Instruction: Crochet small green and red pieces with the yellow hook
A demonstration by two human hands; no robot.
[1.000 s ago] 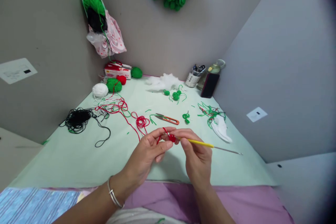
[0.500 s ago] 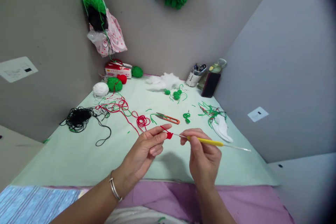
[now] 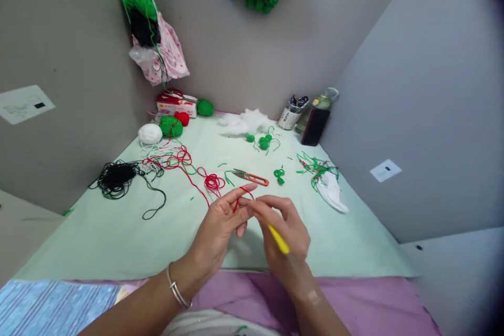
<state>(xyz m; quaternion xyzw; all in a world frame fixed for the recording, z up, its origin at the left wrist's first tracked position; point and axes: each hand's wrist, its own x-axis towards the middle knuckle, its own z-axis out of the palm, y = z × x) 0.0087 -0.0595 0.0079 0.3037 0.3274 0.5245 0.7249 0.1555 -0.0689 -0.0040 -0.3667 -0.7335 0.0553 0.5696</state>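
My left hand (image 3: 224, 223) is closed in a pinch, with red yarn (image 3: 241, 195) looped over its forefinger; the small red crochet piece seen before is hidden between the fingers. My right hand (image 3: 284, 231) is closed round a yellow crochet hook (image 3: 279, 240), which points toward me, and its fingertips meet the left hand's. The red strand runs back across the pale green table (image 3: 118, 236) to a red tangle (image 3: 212, 182). Orange thread snips (image 3: 252, 177) lie just beyond my hands.
Black yarn (image 3: 116, 178), a white ball (image 3: 150, 134), green balls (image 3: 170, 126) and a red box (image 3: 176, 105) sit at the left and back. Green scraps (image 3: 317, 168), white stuffing (image 3: 246, 122), a tool cup (image 3: 290, 114) and a dark phone (image 3: 314, 127) stand at the right back. Walls close in on three sides.
My right hand swung the yellow hook from pointing out right to pointing toward me and came in against the left hand. The red piece is now covered by the fingers.
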